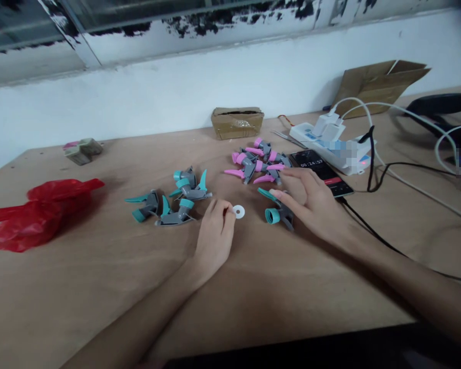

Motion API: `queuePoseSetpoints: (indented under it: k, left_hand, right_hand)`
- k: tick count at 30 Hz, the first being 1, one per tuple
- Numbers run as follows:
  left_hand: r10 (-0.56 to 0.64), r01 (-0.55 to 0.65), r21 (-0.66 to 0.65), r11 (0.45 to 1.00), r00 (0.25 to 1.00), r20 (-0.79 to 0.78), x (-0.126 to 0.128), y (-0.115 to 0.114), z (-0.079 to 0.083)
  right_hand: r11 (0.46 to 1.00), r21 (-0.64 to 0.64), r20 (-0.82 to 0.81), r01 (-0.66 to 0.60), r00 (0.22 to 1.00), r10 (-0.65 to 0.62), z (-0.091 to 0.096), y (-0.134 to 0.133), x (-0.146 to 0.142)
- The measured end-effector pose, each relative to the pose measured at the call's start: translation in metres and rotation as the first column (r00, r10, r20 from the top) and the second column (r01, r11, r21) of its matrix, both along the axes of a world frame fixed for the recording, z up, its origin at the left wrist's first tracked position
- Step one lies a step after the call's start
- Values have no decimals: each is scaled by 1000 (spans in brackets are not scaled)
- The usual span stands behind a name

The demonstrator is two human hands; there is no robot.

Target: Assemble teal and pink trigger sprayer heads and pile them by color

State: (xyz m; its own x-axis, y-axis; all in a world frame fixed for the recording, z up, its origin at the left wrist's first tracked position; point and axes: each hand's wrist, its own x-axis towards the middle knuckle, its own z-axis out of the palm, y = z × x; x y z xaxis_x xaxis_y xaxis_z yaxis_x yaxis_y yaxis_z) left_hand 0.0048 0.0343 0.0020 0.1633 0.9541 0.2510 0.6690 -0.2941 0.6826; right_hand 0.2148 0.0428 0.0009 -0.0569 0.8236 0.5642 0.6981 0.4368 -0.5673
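Observation:
My left hand (216, 230) is closed in a pinch on the edge of a small white ring-shaped washer (238, 211), just above the table. My right hand (311, 200) has its thumb and fingers apart. Its thumb tip is at the teal lever of a grey trigger spray head (280, 214), whose teal collar faces me; whether they touch, I cannot tell. Left of my left hand lie several grey spray heads with teal parts (184, 193). Beyond my right hand sits a cluster of grey spray heads with pink parts (249, 166).
A red plastic bag (42, 215) lies at the left. Against the wall stand a small cardboard box (237, 124) and a larger carton (372, 87). A phone (318, 169) showing a timer, a white power strip (311, 136) and cables occupy the right side.

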Motion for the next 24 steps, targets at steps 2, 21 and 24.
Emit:
queuePoseSetpoints:
  k: [2, 21, 24]
  left_hand:
    - [31, -31, 12, 999, 999, 29, 0, -1, -1]
    - [-129, 183, -106, 977, 913, 387, 4, -8, -4]
    - [-156, 184, -48, 982, 924, 349, 3, -11, 1]
  right_hand:
    - [995, -1, 112, -99, 989, 98, 11, -4, 2]
    - [951, -65, 349, -302, 886, 305, 7, -6, 0]
    - [958, -33, 252, -285, 925, 284, 4, -11, -8]
